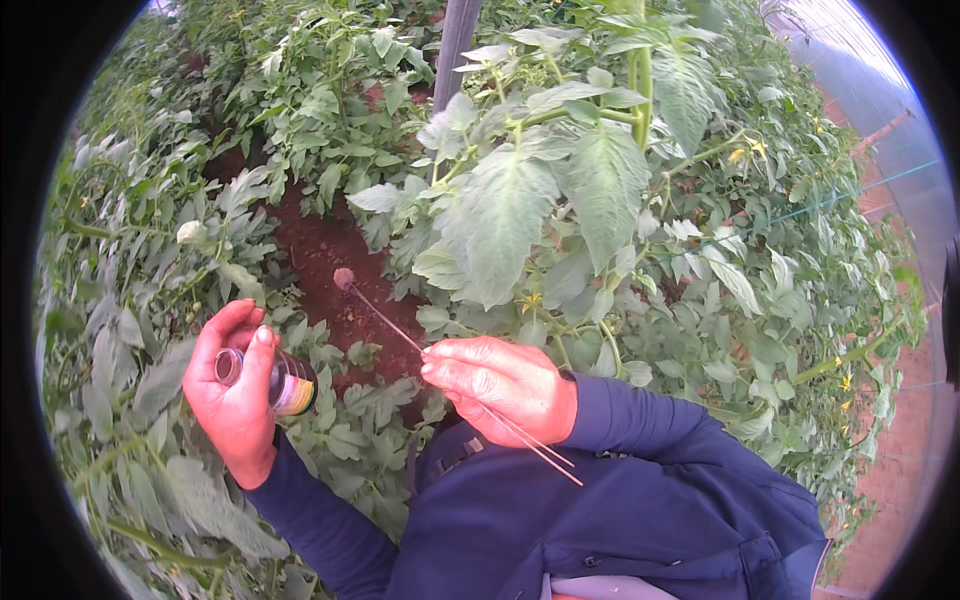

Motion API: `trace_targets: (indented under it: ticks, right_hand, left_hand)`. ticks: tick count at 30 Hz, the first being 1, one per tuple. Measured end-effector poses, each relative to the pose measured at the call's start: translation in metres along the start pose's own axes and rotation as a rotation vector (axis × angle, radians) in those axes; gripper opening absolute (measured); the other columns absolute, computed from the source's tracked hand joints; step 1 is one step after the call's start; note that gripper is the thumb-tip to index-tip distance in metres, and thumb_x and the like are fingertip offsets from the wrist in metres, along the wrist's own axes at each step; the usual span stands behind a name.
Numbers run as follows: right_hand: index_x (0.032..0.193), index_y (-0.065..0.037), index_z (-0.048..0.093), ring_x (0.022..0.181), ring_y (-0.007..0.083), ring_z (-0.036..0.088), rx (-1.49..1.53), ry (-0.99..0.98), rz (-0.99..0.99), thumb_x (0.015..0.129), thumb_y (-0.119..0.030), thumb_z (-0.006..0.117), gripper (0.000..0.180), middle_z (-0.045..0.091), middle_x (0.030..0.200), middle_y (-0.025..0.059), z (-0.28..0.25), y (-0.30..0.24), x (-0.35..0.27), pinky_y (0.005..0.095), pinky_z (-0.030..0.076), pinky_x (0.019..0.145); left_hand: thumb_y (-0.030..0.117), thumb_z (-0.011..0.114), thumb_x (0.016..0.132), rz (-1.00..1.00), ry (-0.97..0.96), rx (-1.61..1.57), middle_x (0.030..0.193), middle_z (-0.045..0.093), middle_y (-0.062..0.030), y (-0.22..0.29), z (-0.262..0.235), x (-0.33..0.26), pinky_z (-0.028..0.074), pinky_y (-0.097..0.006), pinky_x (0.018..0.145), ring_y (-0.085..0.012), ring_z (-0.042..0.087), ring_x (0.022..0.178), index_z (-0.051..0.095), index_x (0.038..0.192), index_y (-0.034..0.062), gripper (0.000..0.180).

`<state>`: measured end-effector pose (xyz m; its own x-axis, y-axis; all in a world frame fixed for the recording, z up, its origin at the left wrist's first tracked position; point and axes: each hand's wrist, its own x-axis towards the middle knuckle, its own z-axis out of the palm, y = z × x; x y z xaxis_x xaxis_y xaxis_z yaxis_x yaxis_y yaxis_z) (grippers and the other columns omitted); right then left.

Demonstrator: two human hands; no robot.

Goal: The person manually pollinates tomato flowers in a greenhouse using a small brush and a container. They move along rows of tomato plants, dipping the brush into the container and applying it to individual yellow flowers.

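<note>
My left hand is wrapped around a small dark bottle with a coloured label. The bottle lies tilted in the grip, its uncapped mouth showing beside my thumb. Between the thumb and fingers of my right hand is pinched a thin stick with a round, reddish-brown tip. That tip points away to the upper left, over bare soil, apart from the bottle. Behind the hand the stick's rear part shows as two thin ends over my dark blue jacket. What the bottle contains cannot be seen.
Leafy tomato plants with yellow flowers crowd around me, some leaves hanging just beyond my right hand. A grey post rises at the far middle. Reddish soil shows between rows. Green string and plastic sheeting are at the right.
</note>
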<state>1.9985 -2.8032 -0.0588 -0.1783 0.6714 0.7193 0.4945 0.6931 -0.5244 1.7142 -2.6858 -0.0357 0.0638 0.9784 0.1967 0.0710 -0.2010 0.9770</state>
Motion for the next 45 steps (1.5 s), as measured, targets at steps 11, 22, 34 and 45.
trace_targets:
  ticks: [11,22,34,45]
  right_hand:
    - [0.115,0.009,0.073,0.098,0.0352,0.077,-0.060,-0.003,0.070,0.094,0.006,0.070,0.022,0.075,0.110,0.0220,0.007,0.085,0.053,0.0397,0.066,0.081]
    - [0.114,0.007,0.072,0.095,0.0348,0.078,-0.029,0.002,0.103,0.095,0.004,0.070,0.019,0.076,0.107,0.0196,-0.008,0.171,0.117,0.0398,0.066,0.080]
    - [0.114,0.008,0.072,0.099,0.0368,0.077,-0.503,0.156,0.420,0.090,0.011,0.071,0.025,0.076,0.106,0.0201,0.046,0.246,0.175,0.0412,0.065,0.086]
    - [0.126,0.002,0.070,0.101,0.0355,0.077,-0.795,0.240,0.738,0.095,0.009,0.067,0.032,0.075,0.116,0.0226,0.114,0.334,0.218,0.0396,0.064,0.088]
  left_hand:
    - [-0.003,0.072,0.098,-0.061,0.063,-0.043,0.117,0.073,-0.0136,-0.035,-0.017,0.091,0.058,-0.031,0.090,-0.0177,0.072,0.096,0.068,0.132,-0.0075,0.035]
    - [0.006,0.070,0.102,-0.088,0.021,0.020,0.119,0.071,-0.0133,-0.054,-0.005,0.211,0.056,-0.031,0.087,-0.0178,0.069,0.095,0.068,0.133,-0.0054,0.033]
    - [-0.003,0.074,0.094,-0.083,-0.349,-0.041,0.118,0.072,-0.0144,-0.102,0.022,0.392,0.055,-0.030,0.090,-0.0168,0.071,0.096,0.068,0.130,-0.0080,0.037]
    - [-0.008,0.073,0.084,0.020,-0.841,-0.062,0.121,0.068,-0.0157,-0.134,0.004,0.522,0.057,-0.030,0.084,-0.0172,0.071,0.091,0.069,0.123,-0.0066,0.040]
